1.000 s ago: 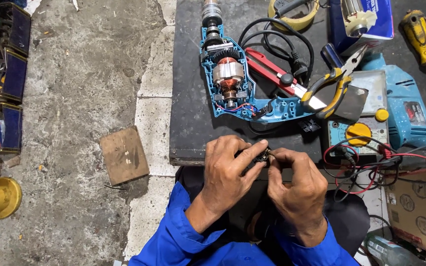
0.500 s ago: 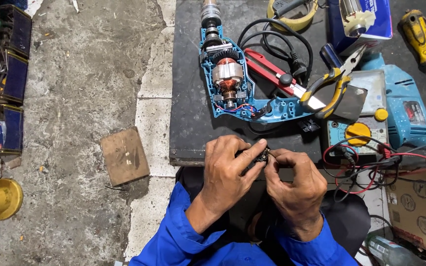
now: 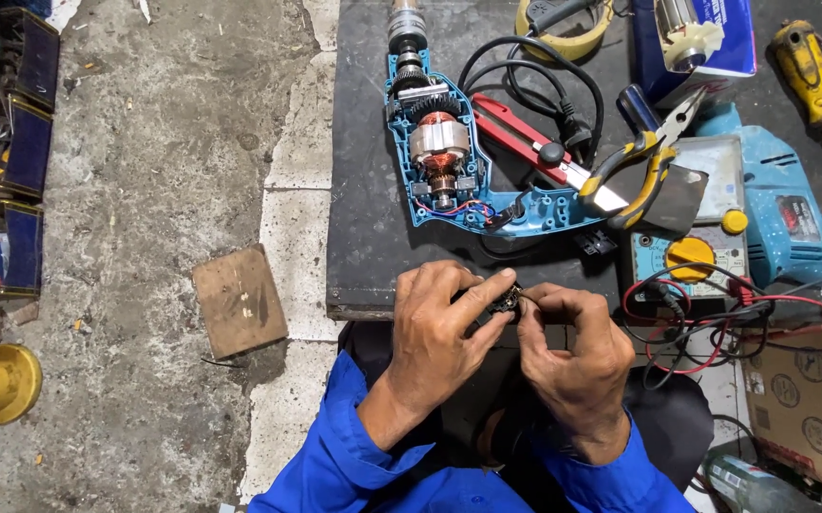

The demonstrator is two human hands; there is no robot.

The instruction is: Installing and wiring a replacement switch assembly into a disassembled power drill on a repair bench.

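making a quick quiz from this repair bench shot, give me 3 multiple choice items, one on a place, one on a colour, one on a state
1. Where does the opened drill lie?
A. on the dark work board, beyond the hands
B. on the concrete floor
C. in the person's lap

2. What colour are the pliers' handles?
A. red
B. yellow and black
C. green

3. How is the small dark part held?
A. lying loose on the board
B. by the left hand alone
C. pinched between both hands

Answers:
1 A, it rests on the board above the hands.
2 B, the grips show yellow and black.
3 C, the left hand and right hand meet fingertips on it.
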